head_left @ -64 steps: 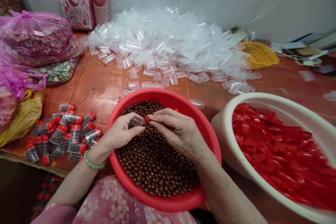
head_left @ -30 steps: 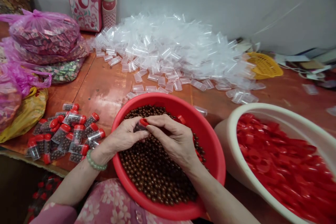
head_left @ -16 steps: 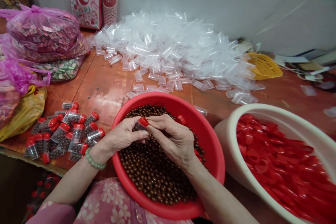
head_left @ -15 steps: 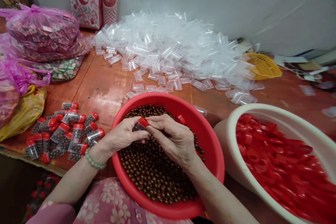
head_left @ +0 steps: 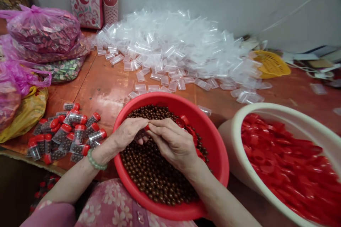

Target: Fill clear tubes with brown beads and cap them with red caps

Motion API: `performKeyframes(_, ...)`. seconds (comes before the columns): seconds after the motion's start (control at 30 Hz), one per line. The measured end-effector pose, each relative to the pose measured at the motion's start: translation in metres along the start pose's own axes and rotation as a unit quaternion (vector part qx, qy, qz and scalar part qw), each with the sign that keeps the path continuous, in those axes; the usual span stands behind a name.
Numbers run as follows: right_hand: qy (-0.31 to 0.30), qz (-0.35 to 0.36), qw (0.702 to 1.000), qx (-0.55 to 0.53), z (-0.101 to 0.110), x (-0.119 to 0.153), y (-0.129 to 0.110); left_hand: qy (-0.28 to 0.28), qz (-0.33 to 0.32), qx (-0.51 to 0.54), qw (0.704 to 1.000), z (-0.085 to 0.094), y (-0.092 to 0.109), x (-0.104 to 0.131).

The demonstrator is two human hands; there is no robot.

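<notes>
Over a red basin (head_left: pixel 223 184) of round brown balls (head_left: pixel 160 181), my two hands meet at the fingertips. My left hand (head_left: pixel 130 133), with a green bead bracelet (head_left: pixel 93 161) at the wrist, is closed around a small clear bottle of balls, mostly hidden by the fingers. Its red cap (head_left: pixel 147 127) shows as a small spot between the hands. My right hand (head_left: pixel 173 142) pinches at this cap with thumb and fingers. Loose red caps (head_left: pixel 183 120) lie on the balls behind my right hand.
Filled, red-capped bottles (head_left: pixel 71 131) lie left of the basin. A cream tub (head_left: pixel 236 142) of red caps stands at right. Behind are a heap of clear empty bottles (head_left: pixel 170 46) and a yellow basket (head_left: pixel 271 64). Pink bags (head_left: pixel 42 32) sit at far left.
My left fingers have moved up and over the bottle, so less of it and its cap shows. More loose red caps show behind my right hand. The view has shifted slightly.
</notes>
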State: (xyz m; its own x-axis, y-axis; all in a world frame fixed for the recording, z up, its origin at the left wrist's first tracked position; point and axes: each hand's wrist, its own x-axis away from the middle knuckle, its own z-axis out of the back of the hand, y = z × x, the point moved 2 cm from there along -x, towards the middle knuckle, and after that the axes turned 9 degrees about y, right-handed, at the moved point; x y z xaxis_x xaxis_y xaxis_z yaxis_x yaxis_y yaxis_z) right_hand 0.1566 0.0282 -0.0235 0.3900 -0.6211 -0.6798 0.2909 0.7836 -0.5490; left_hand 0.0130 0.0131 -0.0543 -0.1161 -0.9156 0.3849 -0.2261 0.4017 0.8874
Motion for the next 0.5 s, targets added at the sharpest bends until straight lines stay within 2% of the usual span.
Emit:
performKeyframes(0.17, -0.004, 0.050, 0.998, 0.035, -0.006, -0.001, -0.008, 0.014, -0.023, -0.021, 0.999, 0.003, -0.002, 0.001)
performKeyframes(0.27, -0.029, 0.037, 0.999, 0.023, -0.004, -0.002, -0.009, 0.037, -0.037, 0.008, 0.999, 0.005, -0.002, 0.001)
performKeyframes(0.4, -0.065, -0.088, 0.993, -0.041, 0.007, -0.003, -0.003, 0.046, -0.014, 0.053, 0.997, 0.005, -0.002, 0.000)
performKeyframes(0.5, -0.045, -0.207, 0.970, -0.121, 0.014, -0.003, 0.005, 0.027, -0.020, 0.053, 0.998, 0.004, 0.000, 0.001)
